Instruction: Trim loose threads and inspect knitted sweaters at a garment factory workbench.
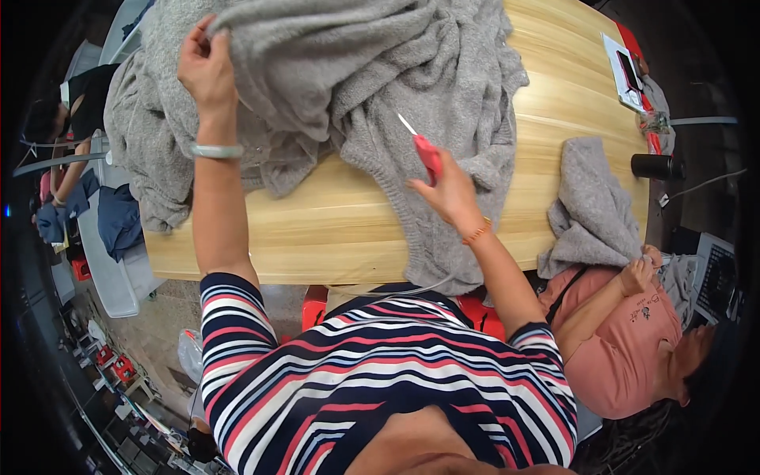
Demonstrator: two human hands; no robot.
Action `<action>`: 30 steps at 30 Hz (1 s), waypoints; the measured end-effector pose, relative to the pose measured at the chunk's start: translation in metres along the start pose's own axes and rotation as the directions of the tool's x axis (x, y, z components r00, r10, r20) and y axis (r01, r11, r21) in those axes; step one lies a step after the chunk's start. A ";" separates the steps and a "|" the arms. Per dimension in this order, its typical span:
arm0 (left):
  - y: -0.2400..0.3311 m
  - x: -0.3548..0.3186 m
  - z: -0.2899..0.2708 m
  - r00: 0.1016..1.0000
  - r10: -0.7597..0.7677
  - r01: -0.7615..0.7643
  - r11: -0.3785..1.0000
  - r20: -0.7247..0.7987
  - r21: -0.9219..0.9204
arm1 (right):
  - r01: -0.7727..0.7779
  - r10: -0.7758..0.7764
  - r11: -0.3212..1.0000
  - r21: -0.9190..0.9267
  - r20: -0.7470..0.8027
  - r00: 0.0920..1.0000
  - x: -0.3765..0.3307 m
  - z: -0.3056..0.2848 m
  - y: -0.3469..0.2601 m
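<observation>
A pale wood-grain bench [340, 229] fills the middle of a workroom, with a white table [123, 286] beyond its left edge and a co-worker [609, 332] seated at its near right corner, both of that person's hands on a separate grey piece [592, 206]. A black cylinder [657, 166] lies at the right edge of the bench.

The main grey knit fabric [459, 95] is heaped across the far left and middle of the bench; a ribbed strip of it runs down to the near edge and hangs over. The wearer's left hand [206, 71] is at the far left, its thumb and fingers closed in a pinch on a raised fold. The right hand [450, 190] is above the middle of the bench, fingers wrapped round a red-handled tool [428, 157], its pale, slim tip pointing to the far edge, over the knit; whether the tip touches it, I cannot tell.

The step in hand appears to be lifting and arranging the knit, the tool kept ready. The next move would seem to call for spreading the fold flat and steadying it before the tip comes near, lest it snag the loops.
</observation>
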State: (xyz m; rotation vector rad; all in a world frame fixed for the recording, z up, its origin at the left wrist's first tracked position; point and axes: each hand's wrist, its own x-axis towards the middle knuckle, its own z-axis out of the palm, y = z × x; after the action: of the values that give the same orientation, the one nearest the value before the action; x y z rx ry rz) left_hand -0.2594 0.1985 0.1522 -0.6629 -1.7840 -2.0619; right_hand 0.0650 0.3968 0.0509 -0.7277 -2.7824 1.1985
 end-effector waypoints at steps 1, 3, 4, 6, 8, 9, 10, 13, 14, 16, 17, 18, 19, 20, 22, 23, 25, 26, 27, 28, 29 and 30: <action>0.003 0.014 0.007 1.000 0.000 0.000 1.000 0.012 -0.004 | 0.088 -0.092 0.994 -0.061 -0.075 0.993 0.007 0.020 -0.001; 0.028 0.044 0.008 0.993 0.117 -0.112 0.979 -0.016 0.169 | 0.045 -0.048 0.996 -0.081 -0.035 0.998 0.021 0.051 -0.022; 0.033 0.057 0.008 0.985 0.171 -0.160 0.955 -0.022 0.248 | -0.013 0.013 0.993 -0.116 0.000 1.000 0.027 0.063 -0.026; 0.022 0.082 0.000 0.938 0.346 -0.323 0.859 0.016 0.397 | 0.003 -0.002 0.992 -0.129 0.004 1.000 0.035 0.087 -0.018; -0.001 0.079 -0.012 0.946 0.318 -0.295 0.783 0.055 0.548 | -0.018 0.011 0.986 -0.165 -0.042 0.999 0.040 0.104 -0.007; -0.009 0.073 -0.013 0.956 0.282 -0.262 0.684 0.084 0.681 | -0.020 0.012 0.986 -0.163 -0.047 0.999 0.041 0.103 0.002; -0.016 0.064 -0.016 0.983 0.175 -0.167 0.714 0.056 0.680 | -0.101 0.102 0.993 -0.065 0.010 0.995 0.040 0.093 0.018; -0.041 0.023 -0.022 0.976 0.145 -0.217 0.643 0.162 0.735 | -0.270 0.285 0.898 0.348 0.008 0.959 0.023 0.031 0.060; -0.040 0.012 -0.022 0.975 0.127 -0.220 0.628 0.181 0.747 | -0.146 0.218 0.904 0.402 -0.139 0.966 0.009 0.002 0.063; -0.035 0.000 -0.018 0.972 0.080 -0.225 0.578 0.220 0.784 | -0.268 0.427 0.763 0.588 -0.146 0.893 -0.021 -0.045 0.112; -0.037 -0.002 -0.019 0.973 0.074 -0.220 0.588 0.219 0.779 | -0.392 0.624 0.585 0.710 -0.085 0.777 -0.038 -0.073 0.124; -0.042 -0.003 -0.016 0.955 0.096 -0.284 0.566 0.280 0.774 | -0.289 0.605 0.579 0.763 -0.164 0.780 -0.056 -0.094 0.135; -0.035 -0.004 -0.014 0.933 0.149 -0.352 0.553 0.327 0.755 | -0.247 0.617 0.572 0.782 -0.212 0.758 -0.078 -0.114 0.139; -0.029 -0.008 -0.003 0.864 0.276 -0.499 0.358 0.421 0.789 | -0.348 0.694 0.604 0.717 -0.257 0.673 -0.091 -0.125 0.135; -0.022 -0.038 0.034 0.811 0.407 -0.566 0.365 0.420 0.739 | -0.390 0.600 0.748 0.537 -0.296 0.743 -0.118 -0.128 0.148; -0.012 -0.058 0.056 0.743 0.532 -0.625 0.335 0.407 0.705 | -0.408 0.554 0.796 0.446 -0.266 0.789 -0.133 -0.125 0.159; -0.001 -0.131 0.088 0.762 0.288 -0.577 0.709 0.580 0.405 | -0.303 0.415 0.880 0.366 -0.278 0.866 -0.136 -0.114 0.132; 0.008 -0.172 0.103 0.733 0.120 -0.448 0.826 0.669 0.342 | -0.237 0.340 0.902 0.362 -0.255 0.905 -0.133 -0.113 0.112; -0.002 -0.224 0.112 0.681 -0.302 0.104 0.942 0.667 0.320 | -0.162 0.256 0.919 0.358 -0.231 0.939 -0.130 -0.115 0.091; -0.010 -0.256 0.125 0.453 -0.532 0.356 0.844 0.715 0.402 | -0.181 0.258 0.897 0.403 -0.144 0.955 -0.131 -0.119 0.076; -0.005 -0.282 0.142 0.086 -0.751 0.907 0.331 0.654 0.261 | -0.202 0.252 0.872 0.445 -0.055 0.966 -0.132 -0.123 0.062; -0.016 -0.306 0.144 -0.077 -0.747 0.997 -0.036 0.661 0.075 | -0.202 0.224 0.883 0.424 -0.003 0.975 -0.136 -0.126 0.048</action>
State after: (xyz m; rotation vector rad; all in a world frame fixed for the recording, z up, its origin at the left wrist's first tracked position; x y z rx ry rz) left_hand 0.0066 0.3281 -0.0133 0.2454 -2.4638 -3.7042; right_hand 0.2309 0.4530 0.1275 -1.0135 -2.3150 1.7148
